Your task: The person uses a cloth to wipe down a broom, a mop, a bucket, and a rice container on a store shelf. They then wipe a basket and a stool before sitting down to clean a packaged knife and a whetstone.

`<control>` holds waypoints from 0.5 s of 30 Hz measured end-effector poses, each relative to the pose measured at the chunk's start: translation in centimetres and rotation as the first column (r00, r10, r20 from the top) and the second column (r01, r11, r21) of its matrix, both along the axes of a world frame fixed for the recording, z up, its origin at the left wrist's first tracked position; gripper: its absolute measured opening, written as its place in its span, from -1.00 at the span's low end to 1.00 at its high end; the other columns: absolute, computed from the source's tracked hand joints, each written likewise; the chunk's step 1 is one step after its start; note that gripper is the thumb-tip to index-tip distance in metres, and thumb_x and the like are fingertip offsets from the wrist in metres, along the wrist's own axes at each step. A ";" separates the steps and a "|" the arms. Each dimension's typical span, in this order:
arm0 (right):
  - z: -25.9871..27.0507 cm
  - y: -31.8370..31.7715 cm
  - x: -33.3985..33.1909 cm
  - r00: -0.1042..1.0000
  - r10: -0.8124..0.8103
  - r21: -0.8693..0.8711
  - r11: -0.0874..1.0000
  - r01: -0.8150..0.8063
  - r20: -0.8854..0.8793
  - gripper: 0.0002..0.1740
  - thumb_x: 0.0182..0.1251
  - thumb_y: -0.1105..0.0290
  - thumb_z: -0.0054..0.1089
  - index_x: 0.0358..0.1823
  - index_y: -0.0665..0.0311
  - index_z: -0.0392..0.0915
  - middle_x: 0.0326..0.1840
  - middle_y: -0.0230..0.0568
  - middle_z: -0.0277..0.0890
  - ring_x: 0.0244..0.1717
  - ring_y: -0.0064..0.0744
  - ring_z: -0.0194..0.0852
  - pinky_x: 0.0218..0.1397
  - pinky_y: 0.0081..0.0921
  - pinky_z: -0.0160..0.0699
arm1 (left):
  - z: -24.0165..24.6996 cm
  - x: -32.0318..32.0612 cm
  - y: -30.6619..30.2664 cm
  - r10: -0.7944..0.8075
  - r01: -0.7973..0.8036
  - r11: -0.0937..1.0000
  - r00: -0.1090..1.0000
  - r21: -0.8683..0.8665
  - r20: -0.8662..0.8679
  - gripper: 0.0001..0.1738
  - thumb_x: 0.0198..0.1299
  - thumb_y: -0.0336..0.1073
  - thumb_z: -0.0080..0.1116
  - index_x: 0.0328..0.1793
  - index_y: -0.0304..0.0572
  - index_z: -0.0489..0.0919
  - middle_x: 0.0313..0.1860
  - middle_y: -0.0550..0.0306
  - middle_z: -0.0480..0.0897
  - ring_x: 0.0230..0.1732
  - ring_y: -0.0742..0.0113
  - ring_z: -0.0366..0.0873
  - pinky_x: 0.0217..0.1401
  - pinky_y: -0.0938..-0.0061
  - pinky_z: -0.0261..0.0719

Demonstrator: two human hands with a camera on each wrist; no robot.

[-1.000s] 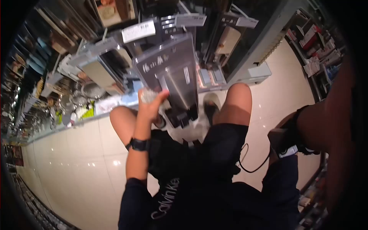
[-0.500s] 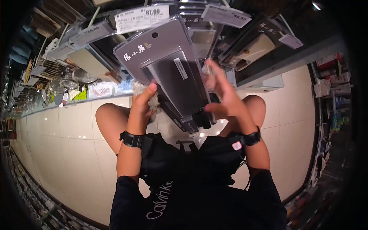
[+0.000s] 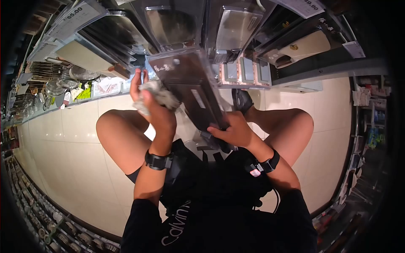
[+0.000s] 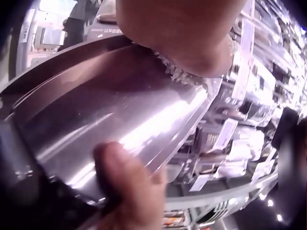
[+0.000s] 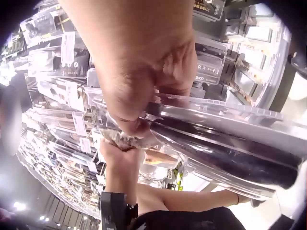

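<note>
A kitchen knife in a clear blister pack [image 3: 192, 95] with a dark backing card slants over the person's lap. My right hand [image 3: 236, 130] grips its lower right edge, thumb across the front. The knife's dark handle [image 5: 230, 148] shows through the plastic in the right wrist view, and the broad shiny blade [image 4: 110, 110] fills the left wrist view. My left hand [image 3: 158, 114] holds a crumpled grey-white cloth [image 3: 159, 95] at the pack's left side. In the left wrist view the cloth lies against the pack's face, partly hidden under the hand.
Hanging packs of knives [image 3: 238, 31] line the rack ahead, with price tags [image 3: 80, 17] above. Small boxes [image 3: 244, 72] stand on the low shelf, and strainers [image 3: 82, 72] hang to the left. Pale floor tiles [image 3: 71, 164] lie around the bent knees; more shelves stand on the right.
My right hand, first off to the right side, has come in and taken hold of the pack's lower right edge. My left hand has moved with the cloth to the pack's left side.
</note>
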State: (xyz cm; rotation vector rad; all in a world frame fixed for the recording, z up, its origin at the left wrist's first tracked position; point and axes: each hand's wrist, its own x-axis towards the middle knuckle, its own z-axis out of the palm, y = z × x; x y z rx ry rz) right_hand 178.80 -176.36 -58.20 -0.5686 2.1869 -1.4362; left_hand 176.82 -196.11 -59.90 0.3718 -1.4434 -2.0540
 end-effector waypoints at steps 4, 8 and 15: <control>-0.2 -0.2 0.7 0.999 -0.020 -0.028 0.999 0.021 0.031 -0.71 -0.02 0.39 0.32 -0.28 0.39 0.50 -0.53 -0.32 0.49 -0.53 -0.67 0.33 -0.50 -0.55 0.32 | -1.6 2.0 2.5 -0.162 0.027 0.602 0.983 -0.798 -0.088 -0.18 0.29 0.13 -0.22 0.44 -0.38 -0.01 0.47 -0.22 -0.05 0.50 -0.11 -0.20 0.46 0.13 -0.18; -1.9 1.3 0.1 0.996 -0.081 -0.289 0.953 0.084 0.024 -0.54 0.01 0.35 0.30 -0.06 0.41 0.45 -0.42 -0.16 0.52 -0.42 -0.60 0.37 -0.33 -0.54 0.40 | -2.3 3.4 4.6 -0.377 0.129 0.327 0.926 -0.936 -0.004 -0.22 0.06 0.10 0.09 0.38 -0.09 0.27 0.46 -0.02 0.09 0.47 -0.31 -0.19 0.40 -0.22 -0.29; 0.5 1.4 0.8 0.838 0.138 -0.273 0.962 0.014 0.528 -0.72 0.10 0.49 0.26 -0.16 0.45 0.49 -0.37 -0.37 0.51 -0.31 -0.67 0.35 -0.21 -0.63 0.38 | -0.5 -1.9 -0.3 0.085 -0.045 0.529 0.996 -0.847 0.000 -0.22 0.11 0.02 0.07 0.41 -0.23 0.19 0.49 -0.06 0.03 0.50 -0.27 -0.27 0.39 -0.18 -0.30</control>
